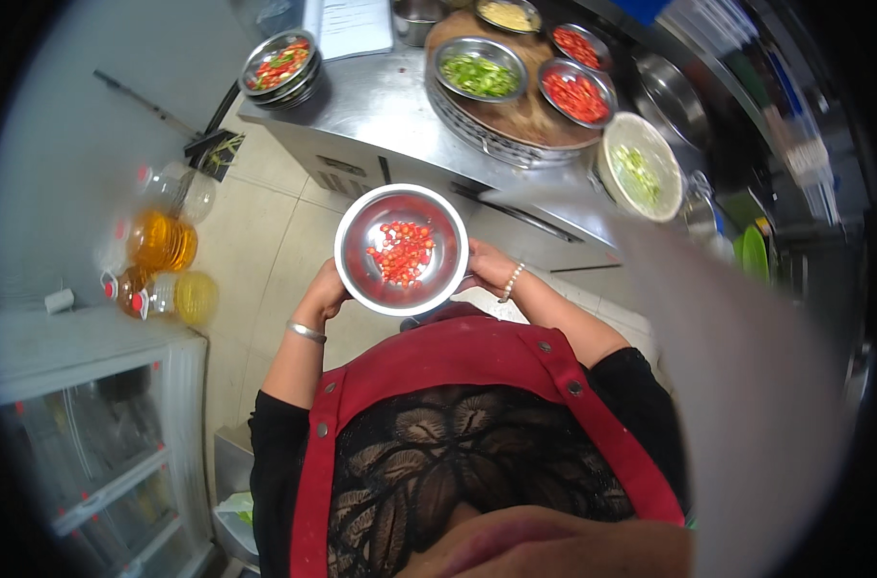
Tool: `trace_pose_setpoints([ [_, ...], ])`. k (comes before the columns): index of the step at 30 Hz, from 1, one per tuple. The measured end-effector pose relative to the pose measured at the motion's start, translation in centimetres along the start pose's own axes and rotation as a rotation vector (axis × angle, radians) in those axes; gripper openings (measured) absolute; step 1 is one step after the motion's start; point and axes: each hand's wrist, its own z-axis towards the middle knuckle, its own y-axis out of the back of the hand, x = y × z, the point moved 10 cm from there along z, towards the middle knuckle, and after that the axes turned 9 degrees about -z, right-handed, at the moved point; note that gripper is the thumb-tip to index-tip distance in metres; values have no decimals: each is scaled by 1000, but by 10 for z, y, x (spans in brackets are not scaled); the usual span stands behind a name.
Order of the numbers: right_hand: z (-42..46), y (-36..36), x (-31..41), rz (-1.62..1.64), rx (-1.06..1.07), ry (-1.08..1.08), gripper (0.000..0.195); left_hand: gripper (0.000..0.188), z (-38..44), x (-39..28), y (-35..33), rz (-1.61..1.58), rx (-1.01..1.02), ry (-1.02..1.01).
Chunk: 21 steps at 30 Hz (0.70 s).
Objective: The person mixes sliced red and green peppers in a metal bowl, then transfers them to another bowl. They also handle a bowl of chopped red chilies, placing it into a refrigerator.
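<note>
Between my two hands is a stainless steel bowl (348, 249) with chopped red chili peppers (402, 253) at its bottom. My left hand (328, 289) grips its left side, and my right hand (490, 267) grips its right side; some fingers are hidden behind the bowl. On the steel counter (381, 97) ahead, a round wooden chopping board (529, 119) bears metal bowls of sliced green peppers (482, 76), cut red peppers (577, 98) and a pale yellow chopped food (507, 14). Stacked metal bowls (283, 68) with mixed cut peppers stand at the counter's left end.
A pale basin (641, 166) with green pieces and an empty steel pot (670, 97) sit right of the board. Oil bottles (162, 242) stand at left, near a glass-fronted cabinet (106, 433) and a long-handled dustpan (214, 152). A blurred pale thing (756, 361) blocks the right side.
</note>
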Motion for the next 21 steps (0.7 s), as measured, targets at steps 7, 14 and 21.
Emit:
trace_pose_setpoints([
  [7,-30,-10,-22,-3,2,83,41,32,-16,11,-23,55,184,-130],
  [14,-78,43,-39,120,-117,214,34,39,-23,9,-92,203,270,-75],
  [21,-172,117,-44,121,-188,112,42,40,-7,56,-199,127,405,53],
])
